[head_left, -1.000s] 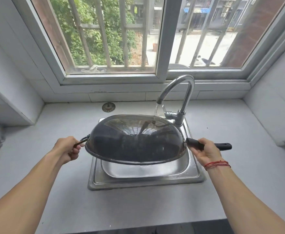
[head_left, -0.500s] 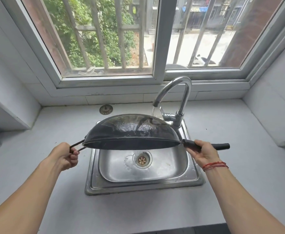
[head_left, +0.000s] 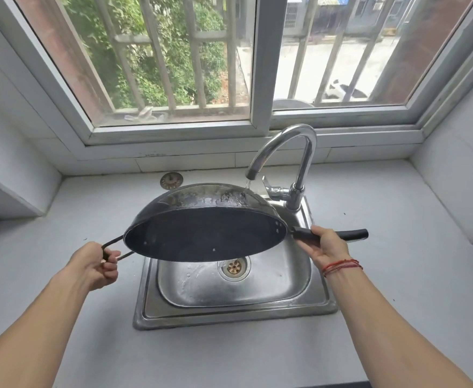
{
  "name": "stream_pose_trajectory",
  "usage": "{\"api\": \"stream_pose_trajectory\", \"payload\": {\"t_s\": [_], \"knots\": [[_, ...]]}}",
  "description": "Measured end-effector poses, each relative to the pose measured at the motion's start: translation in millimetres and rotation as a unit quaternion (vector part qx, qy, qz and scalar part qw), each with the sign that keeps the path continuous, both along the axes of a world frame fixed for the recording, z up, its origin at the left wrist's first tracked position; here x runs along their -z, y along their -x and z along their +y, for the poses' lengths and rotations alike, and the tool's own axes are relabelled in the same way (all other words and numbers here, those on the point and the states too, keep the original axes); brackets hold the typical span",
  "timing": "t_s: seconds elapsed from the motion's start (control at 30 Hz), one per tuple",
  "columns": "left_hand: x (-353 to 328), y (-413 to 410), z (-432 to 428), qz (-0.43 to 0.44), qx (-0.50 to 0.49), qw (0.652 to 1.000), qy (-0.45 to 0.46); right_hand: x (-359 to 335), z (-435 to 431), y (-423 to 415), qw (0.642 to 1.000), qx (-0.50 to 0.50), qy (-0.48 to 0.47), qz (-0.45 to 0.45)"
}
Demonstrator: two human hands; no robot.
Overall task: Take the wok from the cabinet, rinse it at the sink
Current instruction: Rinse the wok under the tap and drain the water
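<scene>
Wok (head_left: pixel 204 236), held above the sink (head_left: pixel 229 312), has tipped more so its dark inside now faces us, left hand (head_left: pixel 95 266) gripping the wire loop, right hand (head_left: pixel 326 245) gripping the black handle.

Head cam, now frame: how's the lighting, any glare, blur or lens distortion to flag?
Head view: even daylight from the window, soft shadows only; the street through the right pane is blown out; bright highlights on the faucet and sink rim; wok interior reads near black with little detail; strong wide-angle bowing in the window frame and forearms; left hand and right hand sharp, no motion blur.
</scene>
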State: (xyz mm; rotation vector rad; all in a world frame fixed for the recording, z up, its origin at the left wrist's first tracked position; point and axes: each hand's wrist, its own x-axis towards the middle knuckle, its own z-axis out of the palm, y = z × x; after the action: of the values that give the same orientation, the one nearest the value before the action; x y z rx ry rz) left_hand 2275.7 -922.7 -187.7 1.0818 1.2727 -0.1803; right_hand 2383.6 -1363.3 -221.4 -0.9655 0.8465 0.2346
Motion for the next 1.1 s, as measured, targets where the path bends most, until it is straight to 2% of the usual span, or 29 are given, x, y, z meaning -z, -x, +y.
{"api": "stream_pose_trajectory", "payload": {"t_s": [0.53, 1.1], "knots": [[8, -6, -9, 0.037, -0.037, 0.999, -0.007, 6, 7, -23, 0.999, -0.006, 0.031, 0.023], [19, -59, -57, 0.009, 0.039, 0.998, -0.038, 32, -66, 3, 0.998, 0.066, -0.005, 0.023]]}}
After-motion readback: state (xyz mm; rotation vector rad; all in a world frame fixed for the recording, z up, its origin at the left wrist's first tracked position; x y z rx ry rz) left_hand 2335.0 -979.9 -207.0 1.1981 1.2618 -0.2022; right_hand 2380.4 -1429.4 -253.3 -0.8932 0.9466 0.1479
